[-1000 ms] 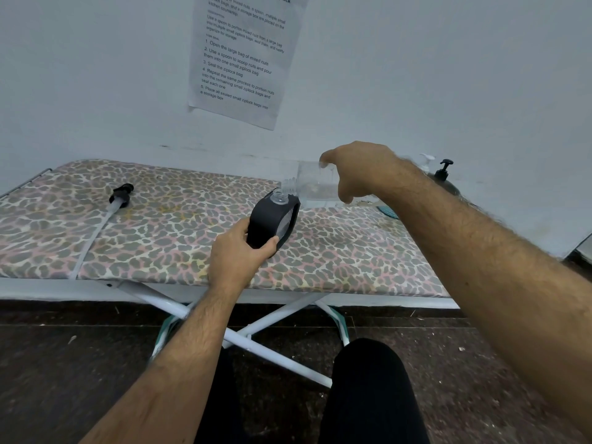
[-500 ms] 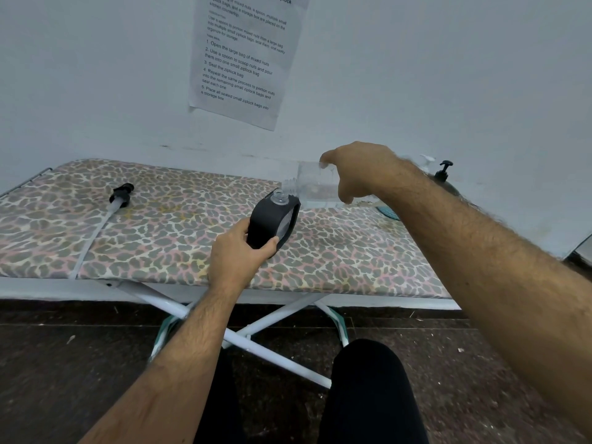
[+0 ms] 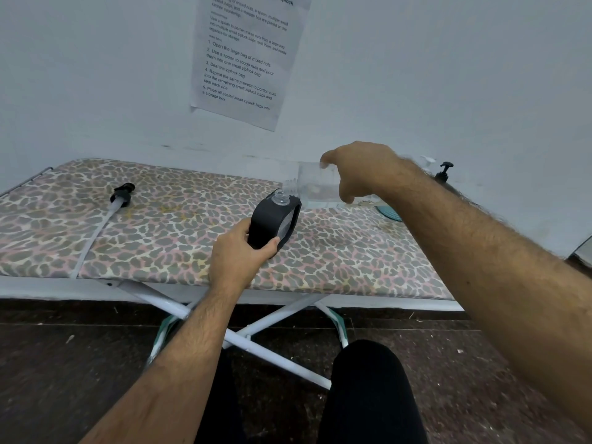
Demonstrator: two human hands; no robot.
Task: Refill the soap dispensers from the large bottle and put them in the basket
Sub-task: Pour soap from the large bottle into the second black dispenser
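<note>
Head view shows the left hand [image 3: 238, 254] with its fingers clasped around a black soap dispenser [image 3: 275, 223], held tilted just above the leopard-print table [image 3: 160, 238]. The dispenser's clear neck is open, with no pump on it. The right hand [image 3: 358, 169] grips a large clear bottle [image 3: 312, 187] from above, fingers wrapped over its body, and holds it tipped nearly sideways so that its mouth sits right at the dispenser's neck; whether they touch cannot be told. Well to the left on the table lies a black pump head [image 3: 123, 193] with its long pale tube [image 3: 93, 232] running toward the near edge. Behind the right forearm, near the wall, another dispenser's black pump top [image 3: 444, 169] stands upright, and a bit of teal basket [image 3: 389, 213] shows beneath the arm. A printed sheet [image 3: 246, 56] hangs on the wall above.
</note>
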